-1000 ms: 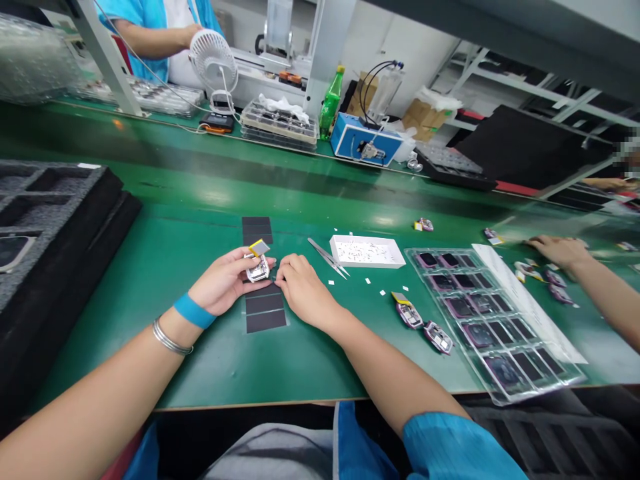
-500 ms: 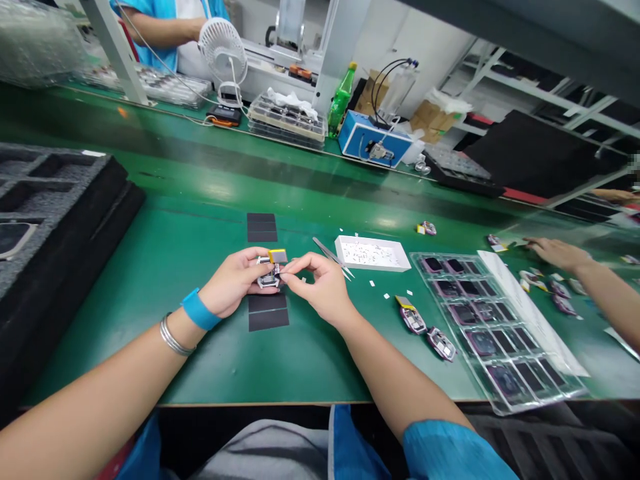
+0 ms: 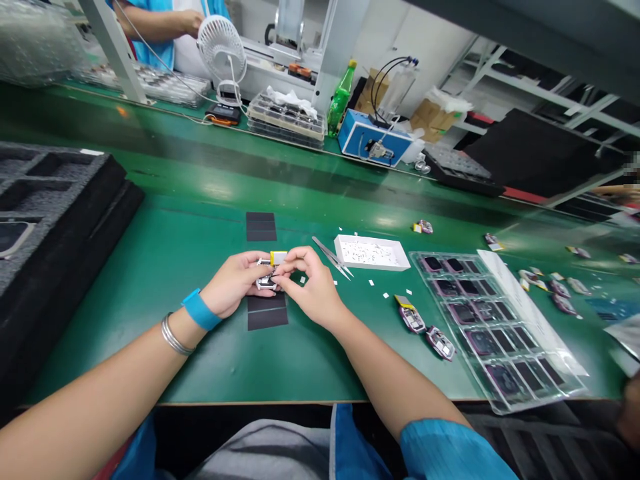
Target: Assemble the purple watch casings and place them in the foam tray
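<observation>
My left hand (image 3: 231, 285) grips a small silver device frame (image 3: 265, 273) with a yellow battery (image 3: 278, 257) sticking out on top, a little above the green bench. My right hand (image 3: 310, 287) pinches at the same frame from the right, fingers pressed together on its edge. Under both hands lies a strip of black adhesive pads (image 3: 267, 312). Metal tweezers (image 3: 332, 258) lie just right of my right hand.
A white tray of tiny parts (image 3: 371, 253) sits beyond the tweezers. Two more device frames (image 3: 425, 330) lie beside a clear tray of purple devices (image 3: 493, 330). Black foam trays (image 3: 50, 200) stand at the left. A person in blue stands behind a white fan (image 3: 223, 50).
My right hand rose from the pad strip and closed in on the frame held by my left hand. The co-worker's arm at the right has left the bench.
</observation>
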{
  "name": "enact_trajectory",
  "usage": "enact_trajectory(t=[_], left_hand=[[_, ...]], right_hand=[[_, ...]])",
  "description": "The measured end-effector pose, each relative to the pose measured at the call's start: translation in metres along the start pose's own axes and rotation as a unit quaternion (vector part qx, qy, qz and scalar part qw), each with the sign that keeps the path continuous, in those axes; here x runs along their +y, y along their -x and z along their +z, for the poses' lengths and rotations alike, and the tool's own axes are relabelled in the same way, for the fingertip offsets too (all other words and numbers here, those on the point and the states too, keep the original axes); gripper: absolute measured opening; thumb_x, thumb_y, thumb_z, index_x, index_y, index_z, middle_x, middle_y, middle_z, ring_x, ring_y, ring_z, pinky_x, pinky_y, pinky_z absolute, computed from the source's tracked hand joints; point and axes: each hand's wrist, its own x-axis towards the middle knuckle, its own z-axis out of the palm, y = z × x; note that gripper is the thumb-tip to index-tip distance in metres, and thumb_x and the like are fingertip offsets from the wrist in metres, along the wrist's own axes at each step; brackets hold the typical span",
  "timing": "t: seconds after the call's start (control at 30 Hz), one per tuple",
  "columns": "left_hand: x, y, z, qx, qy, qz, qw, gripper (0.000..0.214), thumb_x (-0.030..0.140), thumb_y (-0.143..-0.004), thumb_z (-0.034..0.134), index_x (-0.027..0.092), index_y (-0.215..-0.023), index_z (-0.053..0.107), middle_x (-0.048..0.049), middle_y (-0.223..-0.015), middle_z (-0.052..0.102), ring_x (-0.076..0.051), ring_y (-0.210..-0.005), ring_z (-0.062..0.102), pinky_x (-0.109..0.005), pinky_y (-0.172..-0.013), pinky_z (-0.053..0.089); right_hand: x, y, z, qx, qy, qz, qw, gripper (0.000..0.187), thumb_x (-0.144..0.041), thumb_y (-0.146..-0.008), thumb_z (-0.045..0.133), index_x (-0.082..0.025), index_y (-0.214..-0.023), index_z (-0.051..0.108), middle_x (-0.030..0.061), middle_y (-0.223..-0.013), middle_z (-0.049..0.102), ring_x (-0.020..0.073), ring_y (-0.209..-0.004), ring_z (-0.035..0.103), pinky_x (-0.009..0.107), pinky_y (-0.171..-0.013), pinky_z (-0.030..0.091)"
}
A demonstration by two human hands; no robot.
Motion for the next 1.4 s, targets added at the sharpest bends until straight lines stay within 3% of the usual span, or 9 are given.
enact_trajectory(t=[0.37,0.67,0.73,0.83,0.9,1.0,1.13,1.4], left_hand=[[-0.002,-0.001,0.000,-0.001,0.008,0.008,1.000,0.022,0.023,-0.066,0.073,0.013,-0.082,0.064,-0.0056,-0.076,0.067,-0.012,-0.060,0.061,-0.022,-0.054,0.054],[-0.003,0.001,-0.001,0.006,0.015,0.034,0.999,0.027,0.026,-0.062,0.076,0.014,-0.084,0.065,-0.0040,-0.077,0.067,-0.012,-0.062,0.061,-0.023,-0.056,0.054],[-0.002,0.001,0.000,0.007,0.014,0.037,0.999,0.029,0.024,-0.063,0.075,0.014,-0.088,0.065,-0.0049,-0.079,0.068,-0.013,-0.064,0.062,-0.024,-0.056,0.055],[-0.002,0.001,0.000,0.003,0.006,0.034,0.999,0.029,0.022,-0.064,0.073,0.014,-0.090,0.064,-0.0055,-0.077,0.068,-0.016,-0.066,0.065,-0.026,-0.057,0.056],[-0.001,0.002,0.000,-0.003,0.000,0.029,1.000,0.029,0.022,-0.066,0.072,0.013,-0.092,0.064,-0.0063,-0.077,0.068,-0.019,-0.066,0.066,-0.027,-0.057,0.056],[0.001,0.003,-0.001,-0.039,0.025,0.018,0.999,0.031,0.021,-0.066,0.071,0.013,-0.095,0.065,-0.0084,-0.084,0.069,-0.021,-0.073,0.068,-0.030,-0.064,0.057],[0.002,0.004,-0.001,-0.091,0.058,0.019,0.994,0.045,0.014,-0.058,0.075,0.014,-0.102,0.064,-0.0079,-0.091,0.070,-0.020,-0.082,0.067,-0.030,-0.074,0.056],[-0.006,0.000,0.001,-0.034,0.039,0.019,0.998,0.035,0.018,-0.061,0.077,0.012,-0.093,0.064,-0.0034,-0.075,0.067,-0.013,-0.064,0.062,-0.026,-0.061,0.056]], right_hand=[[0.002,0.001,0.005,0.016,0.075,-0.010,0.997,0.028,-0.017,-0.077,0.062,-0.024,-0.094,0.042,-0.0024,-0.080,0.067,0.0156,-0.073,0.064,0.034,-0.082,0.045],[0.001,0.003,0.007,0.038,0.209,-0.114,0.971,0.019,-0.014,-0.079,0.062,-0.023,-0.093,0.053,0.0020,-0.087,0.065,0.0193,-0.090,0.057,0.035,-0.085,0.044],[0.003,0.002,0.006,0.072,0.192,-0.106,0.973,0.030,-0.019,-0.076,0.067,-0.022,-0.102,0.053,0.0057,-0.101,0.061,0.0206,-0.099,0.054,0.035,-0.087,0.045],[0.009,-0.002,0.003,0.101,0.089,-0.013,0.991,0.044,-0.027,-0.072,0.071,-0.021,-0.111,0.051,0.0073,-0.110,0.058,0.0194,-0.099,0.056,0.033,-0.083,0.048],[0.013,-0.005,0.001,0.076,0.004,0.042,0.996,0.027,-0.031,-0.077,0.066,-0.020,-0.100,0.057,0.0047,-0.099,0.062,0.0169,-0.089,0.060,0.031,-0.078,0.050],[0.016,-0.007,-0.002,0.070,-0.044,0.056,0.995,0.012,-0.030,-0.081,0.060,-0.019,-0.082,0.061,0.0022,-0.084,0.065,0.0155,-0.078,0.062,0.029,-0.075,0.050],[0.009,-0.005,-0.004,0.120,0.030,0.005,0.992,0.006,-0.025,-0.080,0.062,-0.019,-0.079,0.063,0.0017,-0.082,0.066,0.0159,-0.078,0.061,0.029,-0.075,0.049],[0.000,-0.003,0.002,0.139,0.144,-0.141,0.970,0.008,-0.013,-0.077,0.061,-0.020,-0.074,0.064,0.0005,-0.077,0.069,0.0144,-0.074,0.061,0.030,-0.076,0.047]])
